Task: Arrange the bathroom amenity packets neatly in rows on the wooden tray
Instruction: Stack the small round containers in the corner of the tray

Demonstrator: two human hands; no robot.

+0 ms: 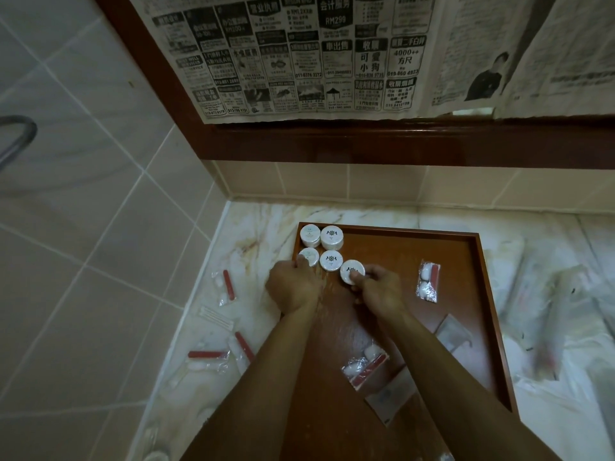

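Note:
A brown wooden tray [416, 261] lies on the marble counter. Several round white soap packets sit in its far left corner: two at the back [310, 235] [331, 237] and two in front [308, 255] [331, 260]. My left hand [293, 289] touches the front left packet with its fingertips. My right hand [377, 291] pinches a fifth round packet [352, 271] just right of the front row. Clear sachets with cotton pads and a red file lie on the tray at the right [428, 284] and near my right forearm [366, 366].
More clear sachets with red files [228, 286] [208, 356] and cotton buds [216, 317] lie on the counter left of the tray. Flat wrapped packets [454, 334] [391, 399] rest on the tray's right part. Blurred white packets [549, 304] cover the counter at the right. Tiled walls close the left and back.

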